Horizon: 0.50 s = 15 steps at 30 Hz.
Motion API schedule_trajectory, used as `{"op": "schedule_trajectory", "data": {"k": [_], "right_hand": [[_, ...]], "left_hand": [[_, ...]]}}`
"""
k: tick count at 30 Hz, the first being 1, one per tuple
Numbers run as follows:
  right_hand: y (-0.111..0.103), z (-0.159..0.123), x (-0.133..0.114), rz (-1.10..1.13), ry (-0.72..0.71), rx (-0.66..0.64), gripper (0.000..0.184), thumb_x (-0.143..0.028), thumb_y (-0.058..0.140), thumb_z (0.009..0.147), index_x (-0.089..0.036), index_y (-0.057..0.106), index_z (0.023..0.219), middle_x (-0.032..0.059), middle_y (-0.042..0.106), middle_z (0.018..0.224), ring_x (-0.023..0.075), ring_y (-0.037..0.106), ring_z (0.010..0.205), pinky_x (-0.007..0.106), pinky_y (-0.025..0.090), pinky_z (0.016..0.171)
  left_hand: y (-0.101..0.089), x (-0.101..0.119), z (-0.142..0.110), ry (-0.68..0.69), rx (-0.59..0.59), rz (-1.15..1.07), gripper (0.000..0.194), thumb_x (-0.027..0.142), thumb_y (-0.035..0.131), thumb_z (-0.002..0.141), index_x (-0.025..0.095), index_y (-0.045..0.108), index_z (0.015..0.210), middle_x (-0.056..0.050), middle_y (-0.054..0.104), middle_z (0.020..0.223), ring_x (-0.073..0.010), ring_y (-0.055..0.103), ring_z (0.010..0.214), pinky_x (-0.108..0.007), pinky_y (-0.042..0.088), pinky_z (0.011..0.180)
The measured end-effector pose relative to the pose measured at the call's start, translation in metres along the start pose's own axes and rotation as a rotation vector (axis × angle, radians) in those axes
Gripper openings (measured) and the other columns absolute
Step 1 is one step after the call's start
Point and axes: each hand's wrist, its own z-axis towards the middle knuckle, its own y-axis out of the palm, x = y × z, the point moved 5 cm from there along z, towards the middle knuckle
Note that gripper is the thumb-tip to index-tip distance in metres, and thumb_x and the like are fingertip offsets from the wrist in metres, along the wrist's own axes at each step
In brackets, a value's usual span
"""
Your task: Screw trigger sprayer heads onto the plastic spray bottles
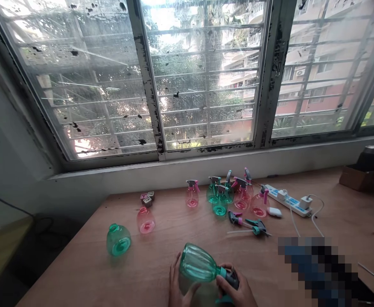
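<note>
A clear green spray bottle [198, 262] lies tilted on its side between my hands, its base to the left and its neck to the right. My left hand [182, 283] is wrapped round the base end. My right hand [235, 285] grips the dark spray head [231, 278] and teal collar at the neck; some of its fingers are hidden behind the head. Beyond my hands lie two loose spray heads, one pink and black [235, 218], one teal and black [256, 227]. To the left stand a headless green bottle [118, 240] and a headless pink bottle [145, 221].
Several pink and green spray bottles [220, 207] with heads stand near the window wall. Small grey and pink pieces [147, 199] sit at the back left. A white power strip [287, 201] with cables, a white case [274, 212] and a cardboard box [355, 179] occupy the right; a blurred patch covers the front right.
</note>
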Motion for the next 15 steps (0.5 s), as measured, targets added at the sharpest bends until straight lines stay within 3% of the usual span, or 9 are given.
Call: {"op": "schedule_trajectory", "data": {"k": [3,8,15], "right_hand": [[0.002,-0.002,-0.004,-0.009,-0.013,-0.021,0.050,-0.060,0.081,0.066,-0.018,0.067,0.089,-0.0023,0.062,0.053,0.0187,0.060,0.048,0.028,0.049,0.051],[0.004,-0.005,-0.005,-0.077,-0.005,-0.038,0.049,-0.060,0.081,0.066,-0.019,0.069,0.088,-0.0008,0.066,0.064,0.0186,0.061,0.052,0.028,0.051,0.050],[-0.001,-0.001,-0.003,-0.024,-0.004,-0.026,0.049,-0.060,0.079,0.071,-0.018,0.067,0.091,-0.0009,0.065,0.054,0.0194,0.061,0.049,0.029,0.049,0.051]], "left_hand": [[0.000,0.002,-0.002,-0.062,-0.065,0.036,0.076,0.040,0.085,0.063,0.019,0.058,0.130,-0.015,0.057,0.141,-0.0373,0.047,0.137,-0.047,0.032,0.119],[-0.003,0.009,-0.003,-0.140,-0.032,-0.006,0.070,0.058,0.073,0.073,0.018,0.058,0.129,-0.014,0.060,0.137,-0.0363,0.049,0.137,-0.045,0.032,0.118],[-0.004,0.015,0.000,-0.134,-0.095,0.009,0.061,0.044,0.079,0.073,0.020,0.061,0.126,-0.013,0.057,0.142,-0.0346,0.046,0.140,-0.043,0.033,0.119]]}}
